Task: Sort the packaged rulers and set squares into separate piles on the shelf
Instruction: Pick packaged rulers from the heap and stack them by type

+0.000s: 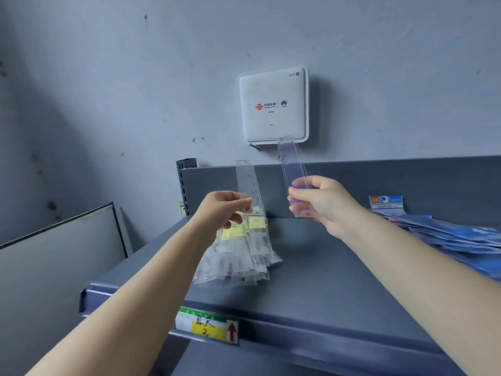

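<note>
You can read "Wi-Fi" top right on the white square wall-mounted router box (273,107), w/ red China Unicom knot logo + Huawei logo mid-face. The green-and-yellow paper price tag (207,325) on the grey metal shelf's front edge (339,336) has handwritten "直尺", "2", + red up arrow.

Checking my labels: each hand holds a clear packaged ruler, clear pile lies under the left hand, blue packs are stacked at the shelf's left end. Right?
Not quite: the blue packs are stacked at the shelf's right end, not its left, as the head view shows. The rest holds: the left hand and right hand each hold a clear packaged ruler, and the clear pile lies under the left hand.
</note>
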`<action>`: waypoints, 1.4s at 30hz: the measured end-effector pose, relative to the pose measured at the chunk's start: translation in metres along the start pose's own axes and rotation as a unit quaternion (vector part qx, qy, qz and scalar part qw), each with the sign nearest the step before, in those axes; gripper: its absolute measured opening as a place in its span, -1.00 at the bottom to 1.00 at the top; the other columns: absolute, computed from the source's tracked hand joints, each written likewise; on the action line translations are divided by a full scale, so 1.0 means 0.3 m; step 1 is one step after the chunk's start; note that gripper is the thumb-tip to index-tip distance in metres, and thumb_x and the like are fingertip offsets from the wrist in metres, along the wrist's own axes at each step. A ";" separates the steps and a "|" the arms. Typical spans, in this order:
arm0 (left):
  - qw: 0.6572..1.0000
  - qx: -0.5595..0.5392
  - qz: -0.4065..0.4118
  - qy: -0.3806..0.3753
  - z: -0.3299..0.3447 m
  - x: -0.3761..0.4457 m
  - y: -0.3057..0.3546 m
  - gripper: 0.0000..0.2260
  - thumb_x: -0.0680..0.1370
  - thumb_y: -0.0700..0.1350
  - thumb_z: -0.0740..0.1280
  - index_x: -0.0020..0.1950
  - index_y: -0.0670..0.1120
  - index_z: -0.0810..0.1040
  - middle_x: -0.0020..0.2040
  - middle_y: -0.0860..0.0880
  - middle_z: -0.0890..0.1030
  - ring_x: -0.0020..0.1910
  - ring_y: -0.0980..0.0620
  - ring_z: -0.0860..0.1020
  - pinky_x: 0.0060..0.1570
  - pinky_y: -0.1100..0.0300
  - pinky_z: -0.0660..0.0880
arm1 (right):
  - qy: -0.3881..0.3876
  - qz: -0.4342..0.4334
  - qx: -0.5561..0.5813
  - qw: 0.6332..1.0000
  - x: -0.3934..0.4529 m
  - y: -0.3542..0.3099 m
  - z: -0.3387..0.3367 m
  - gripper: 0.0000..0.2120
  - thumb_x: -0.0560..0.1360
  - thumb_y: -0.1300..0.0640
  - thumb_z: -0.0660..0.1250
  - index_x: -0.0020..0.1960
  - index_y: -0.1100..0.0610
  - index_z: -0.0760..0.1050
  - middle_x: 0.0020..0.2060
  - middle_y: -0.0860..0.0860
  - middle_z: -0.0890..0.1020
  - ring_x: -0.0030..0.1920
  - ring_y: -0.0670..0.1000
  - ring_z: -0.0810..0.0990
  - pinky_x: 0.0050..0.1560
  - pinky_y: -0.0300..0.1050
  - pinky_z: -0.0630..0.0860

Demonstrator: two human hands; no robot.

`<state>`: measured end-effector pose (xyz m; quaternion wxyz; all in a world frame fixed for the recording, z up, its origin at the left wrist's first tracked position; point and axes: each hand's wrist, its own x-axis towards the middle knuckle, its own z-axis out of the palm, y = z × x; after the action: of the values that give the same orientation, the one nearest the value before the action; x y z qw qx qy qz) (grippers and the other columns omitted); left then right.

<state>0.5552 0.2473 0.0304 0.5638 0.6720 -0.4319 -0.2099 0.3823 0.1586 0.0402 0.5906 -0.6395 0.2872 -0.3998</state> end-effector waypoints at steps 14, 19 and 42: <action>0.964 0.265 -0.003 0.023 -0.171 0.035 -0.168 -0.70 0.54 -0.04 0.32 0.22 -0.14 0.53 0.14 -0.08 0.59 -0.03 0.03 0.50 -0.08 0.21 0.41 | -0.048 0.013 -0.415 0.908 0.103 0.086 0.239 -0.33 0.46 0.05 0.38 0.43 0.24 0.16 0.20 0.12 0.47 0.15 0.11 0.50 0.07 -0.06 0.45; 0.932 0.352 0.069 0.049 -0.114 0.029 -0.141 -0.77 0.53 -0.01 0.30 0.14 -0.06 0.56 0.13 -0.02 0.59 0.08 -0.01 0.53 0.12 0.08 0.46 | -0.013 -0.109 -0.526 0.843 0.073 0.079 0.147 -0.57 0.49 0.12 0.28 0.35 0.09 0.32 0.24 0.01 0.46 0.18 0.05 0.46 0.07 -0.09 0.46; 0.761 0.564 0.321 0.013 0.960 -0.194 0.327 -0.68 0.58 0.09 0.15 0.23 -0.05 0.45 0.14 -0.02 0.50 0.17 -0.09 0.42 0.11 0.09 0.28 | 0.107 -0.203 -0.810 0.540 -0.245 -0.038 -0.851 -0.76 0.56 0.05 0.12 0.19 0.11 0.35 0.10 0.02 0.47 0.12 0.09 0.42 -0.06 -0.08 0.17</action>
<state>0.2686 0.1297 0.0311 0.1230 0.6931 -0.6553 0.2739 0.1261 0.0878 0.0344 -0.3111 -0.8391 0.4122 -0.1709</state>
